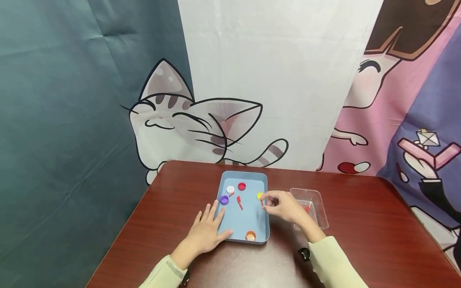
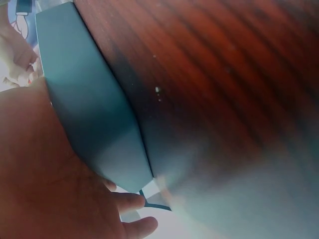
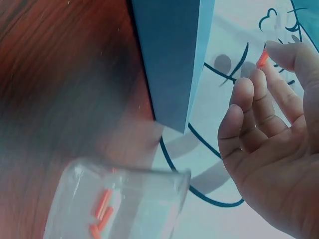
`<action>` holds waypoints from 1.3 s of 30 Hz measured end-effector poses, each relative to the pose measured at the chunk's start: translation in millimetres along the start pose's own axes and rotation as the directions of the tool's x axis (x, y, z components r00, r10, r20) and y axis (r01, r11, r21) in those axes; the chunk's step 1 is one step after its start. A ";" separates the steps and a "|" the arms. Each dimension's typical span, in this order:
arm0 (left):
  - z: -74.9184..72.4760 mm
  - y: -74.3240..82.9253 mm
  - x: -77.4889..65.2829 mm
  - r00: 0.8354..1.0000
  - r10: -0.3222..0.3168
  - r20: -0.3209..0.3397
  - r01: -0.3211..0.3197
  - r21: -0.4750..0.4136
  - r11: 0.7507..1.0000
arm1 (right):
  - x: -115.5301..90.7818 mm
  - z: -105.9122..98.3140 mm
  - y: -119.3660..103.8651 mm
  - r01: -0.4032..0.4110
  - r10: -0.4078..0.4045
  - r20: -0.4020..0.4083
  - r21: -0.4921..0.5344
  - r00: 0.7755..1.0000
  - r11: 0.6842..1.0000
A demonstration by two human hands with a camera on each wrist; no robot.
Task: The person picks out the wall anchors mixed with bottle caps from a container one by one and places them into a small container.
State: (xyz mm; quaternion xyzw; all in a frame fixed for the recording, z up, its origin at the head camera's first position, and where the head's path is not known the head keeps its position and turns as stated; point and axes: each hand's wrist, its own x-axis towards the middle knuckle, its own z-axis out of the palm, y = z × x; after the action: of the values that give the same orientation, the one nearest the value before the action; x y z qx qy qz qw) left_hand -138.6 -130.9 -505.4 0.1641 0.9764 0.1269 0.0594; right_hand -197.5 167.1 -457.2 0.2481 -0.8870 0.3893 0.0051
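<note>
My left hand (image 1: pixel 204 235) lies with spread fingers over the left rim of a shallow blue tray (image 1: pixel 234 224). Thumb and forefinger of my right hand (image 1: pixel 284 206) pinch a small red stick (image 3: pixel 262 58) above the tray's right side, close by a yellow round cap (image 1: pixel 259 195). Inside the tray are a white cap (image 1: pixel 230 189), a red cap (image 1: pixel 241 186), a purple cap (image 1: pixel 224 200) and, at the near end, an orange cap (image 1: pixel 250 235). Several loose red sticks (image 1: pixel 241 206) lie among them.
Right of the tray, partly behind my right forearm, stands a clear plastic box (image 1: pixel 321 208) with several red sticks (image 3: pixel 103 203) in it. The brown wooden table (image 1: pixel 367 224) ends at a printed cloth backdrop (image 1: pixel 281 80).
</note>
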 end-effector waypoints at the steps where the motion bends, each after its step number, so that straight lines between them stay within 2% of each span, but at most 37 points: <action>1: 0.0 0.1 0.1 1.000 0.001 -0.001 -0.001 -0.003 1.000 | -1.0 -1.8 0.5 -0.007 0.007 -0.001 -0.005 1.000 1.000; 15: -2.6 -1.1 1.2 1.000 0.000 0.008 0.000 0.009 1.000 | -15.2 -26.2 11.6 -0.089 0.088 -0.025 -0.025 0.996 0.996; 25: 2.6 -4.1 2.5 1.000 0.010 0.001 -0.010 0.006 1.000 | -29.0 -40.0 18.8 -0.068 0.067 -0.065 -0.019 0.996 0.998; 32: 3.9 -4.9 2.3 1.000 0.008 -0.005 -0.008 0.008 1.000 | -36.6 -46.2 26.9 -0.007 0.005 -0.101 -0.022 0.995 1.000; 39: 2.7 -3.3 2.1 1.000 -0.001 0.007 0.000 0.017 1.000 | -43.3 -52.2 33.1 -0.017 0.017 -0.087 -0.001 0.996 1.000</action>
State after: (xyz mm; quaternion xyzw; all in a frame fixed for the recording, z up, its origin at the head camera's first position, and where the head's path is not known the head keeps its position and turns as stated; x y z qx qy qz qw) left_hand -141.2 -132.6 -509.0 0.1648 0.9773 0.1182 0.0617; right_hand -183.8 241.2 -452.3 0.2234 -0.8884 0.3990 0.0407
